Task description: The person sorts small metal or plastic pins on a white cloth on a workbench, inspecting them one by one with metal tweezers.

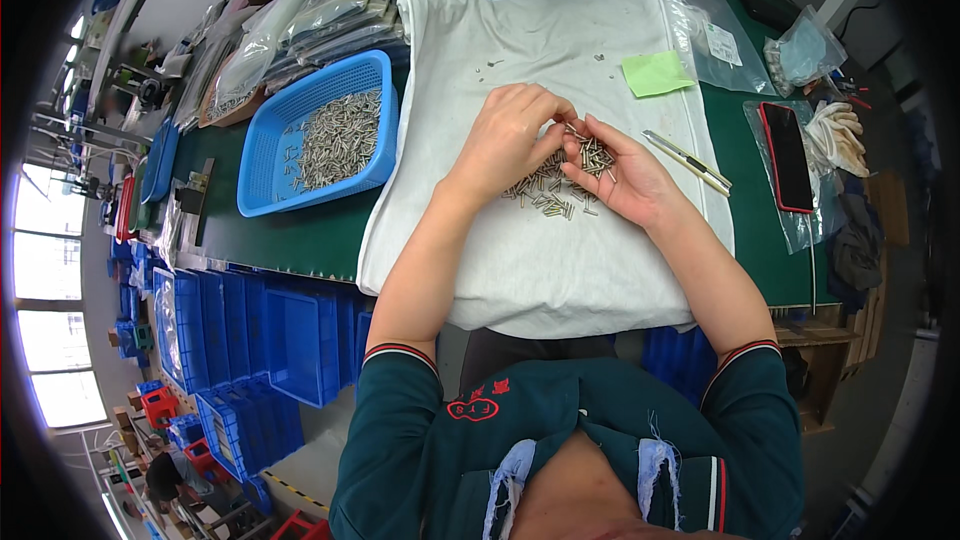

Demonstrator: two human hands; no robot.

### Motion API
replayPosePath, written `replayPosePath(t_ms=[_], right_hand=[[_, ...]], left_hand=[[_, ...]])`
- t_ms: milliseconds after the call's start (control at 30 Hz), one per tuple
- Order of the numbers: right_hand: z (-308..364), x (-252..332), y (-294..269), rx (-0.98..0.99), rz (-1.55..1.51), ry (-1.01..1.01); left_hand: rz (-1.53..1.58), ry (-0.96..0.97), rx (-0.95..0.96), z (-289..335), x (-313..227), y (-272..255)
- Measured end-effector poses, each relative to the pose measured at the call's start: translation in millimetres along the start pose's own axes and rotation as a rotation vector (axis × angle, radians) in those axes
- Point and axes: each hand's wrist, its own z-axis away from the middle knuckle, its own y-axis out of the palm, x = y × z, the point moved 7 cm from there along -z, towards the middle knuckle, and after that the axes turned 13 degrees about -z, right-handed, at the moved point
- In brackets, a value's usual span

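Note:
On the white cloth (520, 285) lies a loose pile of small silvery metal pins (555, 202). My right hand (637, 180) is cupped, palm up, over the pile's right side, with several pins in its curled fingers. Close against it, my left hand (510, 135) bends over from the left, its thumb and fingers drawn together in a pinch at the right hand's fingertips. What the left fingertips hold, if anything, is too small and partly hidden. To the left, a blue plastic basket (262, 155) contains many more of these pins.
A utility knife (680, 152) and a thin yellowish stick (700, 172) lie right of my hands, below a green paper note (657, 74). Farther right are a red-cased phone (787, 158) and a white glove (838, 135). Bagged parts (345, 5) are stacked at the back left.

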Motion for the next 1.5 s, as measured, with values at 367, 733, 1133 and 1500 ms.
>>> replayPosePath(t_ms=[367,733,1133,1500], right_hand=[[-1.1,1.9,0.2,0.008,0.012,-0.023],[0.0,5.6,1.0,-0.033,-0.044,-0.063],[1.7,4.1,2.1,-0.053,-0.027,-0.065],[-1.8,5.1,0.2,0.014,-0.091,0.007]], left_hand=[[0.150,-0.125,0.009,1.0,8.3,4.7],[0.057,-0.007,0.018,2.2,-2.6,7.9],[-0.013,0.023,0.053,4.2,-3.5,12.9],[0.029,-0.073,0.049,2.2,8.9,2.2]])
